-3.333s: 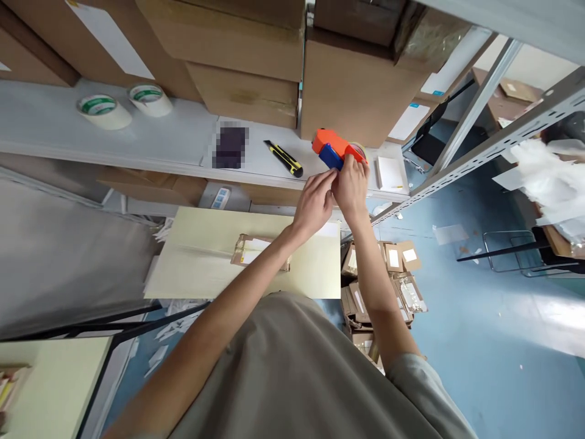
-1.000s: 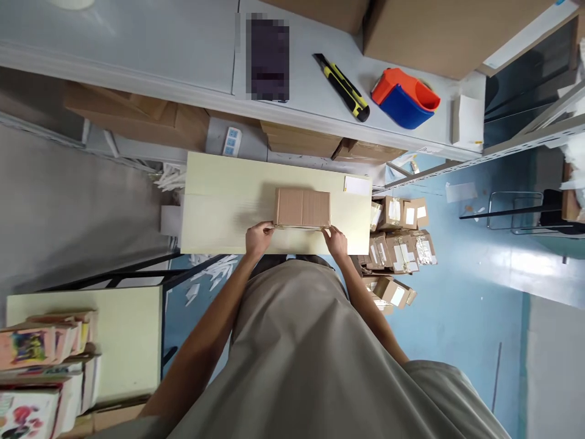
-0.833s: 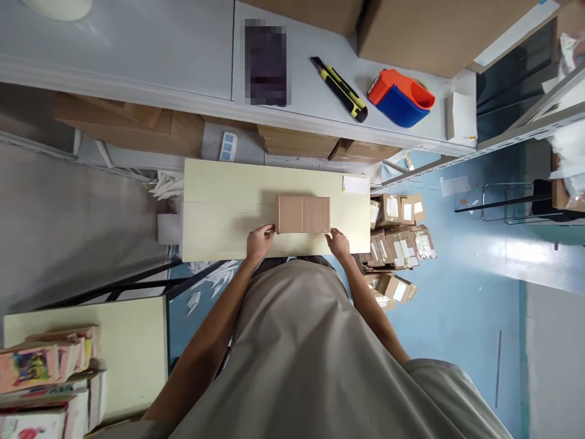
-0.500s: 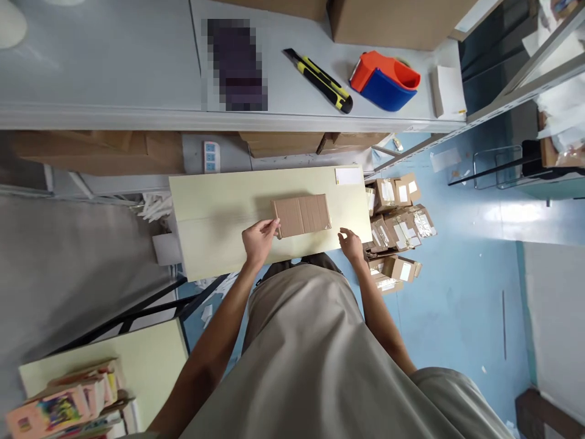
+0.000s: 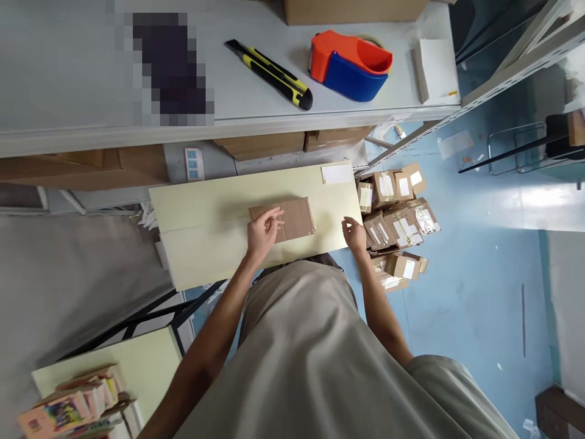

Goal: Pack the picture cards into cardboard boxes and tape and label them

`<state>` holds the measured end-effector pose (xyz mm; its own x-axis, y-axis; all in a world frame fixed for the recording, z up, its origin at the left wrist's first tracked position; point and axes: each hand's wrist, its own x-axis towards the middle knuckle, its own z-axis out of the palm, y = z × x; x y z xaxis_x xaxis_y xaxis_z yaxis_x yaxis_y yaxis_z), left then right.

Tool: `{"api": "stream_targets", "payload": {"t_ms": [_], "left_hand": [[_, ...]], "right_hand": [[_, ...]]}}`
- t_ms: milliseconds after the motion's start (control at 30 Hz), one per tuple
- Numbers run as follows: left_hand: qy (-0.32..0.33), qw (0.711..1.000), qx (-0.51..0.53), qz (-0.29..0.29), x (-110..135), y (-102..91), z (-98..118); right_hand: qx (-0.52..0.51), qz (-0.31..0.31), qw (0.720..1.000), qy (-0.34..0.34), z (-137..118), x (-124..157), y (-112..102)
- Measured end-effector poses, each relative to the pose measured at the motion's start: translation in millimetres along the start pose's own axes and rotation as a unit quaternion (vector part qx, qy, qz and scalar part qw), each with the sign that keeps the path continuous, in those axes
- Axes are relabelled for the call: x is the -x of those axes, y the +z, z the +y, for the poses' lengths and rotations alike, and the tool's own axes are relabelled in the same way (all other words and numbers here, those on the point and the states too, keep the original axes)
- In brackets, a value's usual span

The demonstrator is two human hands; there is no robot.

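A small taped cardboard box (image 5: 295,218) lies on the pale yellow table (image 5: 205,213) in front of me. My left hand (image 5: 262,230) rests on the box's left end, fingers laid over its top. My right hand (image 5: 354,233) hovers off the box near the table's right edge, fingers loosely apart and holding nothing. On the grey shelf (image 5: 91,79) above sit an orange and blue tape dispenser (image 5: 350,58) and a yellow and black utility knife (image 5: 269,73).
A heap of small taped parcels (image 5: 395,207) lies on the blue floor right of the table. A white label sheet (image 5: 337,174) lies at the table's far right corner. Books (image 5: 73,405) are stacked on a second table at lower left. Cardboard boxes (image 5: 82,167) sit under the shelf.
Both hands held the box's near corners a second ago. The right hand has let go and moved right; the left has slid onto the box top. The view has swung leftward.
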<state>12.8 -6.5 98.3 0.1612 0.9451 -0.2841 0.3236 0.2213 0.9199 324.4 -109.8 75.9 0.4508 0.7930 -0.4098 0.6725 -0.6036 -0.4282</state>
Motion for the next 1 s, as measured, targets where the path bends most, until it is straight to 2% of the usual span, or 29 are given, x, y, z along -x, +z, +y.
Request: {"api": "stream_targets", "payload": {"t_ms": [133,233,333,467,567,700,800,900,1000], "left_hand": [[-0.006,1.0,-0.016,0.005,-8.6,37.0,11.2],[0.002,1.0,-0.029,-0.001,-24.8,76.0,22.6],[0.016,0.999,-0.052,-0.008,-51.0,119.0,29.5],[0.007,0.996,-0.092,-0.008,-92.8,169.9,23.9],[-0.031,0.989,-0.145,-0.004,-122.4,197.8,9.6],[-0.07,0.974,-0.216,0.001,-154.4,221.9,-15.7],[-0.109,0.967,-0.229,0.021,-171.4,233.2,-32.0],[-0.126,0.966,-0.225,0.035,-181.3,240.9,-40.3],[-0.124,0.967,-0.22,0.041,-183.8,246.1,-40.0]], "right_hand": [[-0.037,-0.002,0.999,-0.027,14.4,-51.1,-14.2],[-0.069,-0.004,0.997,-0.029,25.1,-92.0,-17.4],[-0.1,0.001,0.995,-0.023,31.6,-132.8,-13.2],[-0.107,0.002,0.994,-0.019,33.3,-179.4,-0.6],[-0.08,0.002,0.997,-0.012,32.0,-203.7,9.8],[-0.057,0.016,0.998,-0.013,30.1,-220.7,21.6],[-0.064,0.022,0.997,-0.02,28.6,-225.4,28.1],[-0.066,0.011,0.998,-0.021,27.6,-227.4,32.6],[-0.06,0.003,0.998,-0.028,28.6,-228.8,36.0]]}}
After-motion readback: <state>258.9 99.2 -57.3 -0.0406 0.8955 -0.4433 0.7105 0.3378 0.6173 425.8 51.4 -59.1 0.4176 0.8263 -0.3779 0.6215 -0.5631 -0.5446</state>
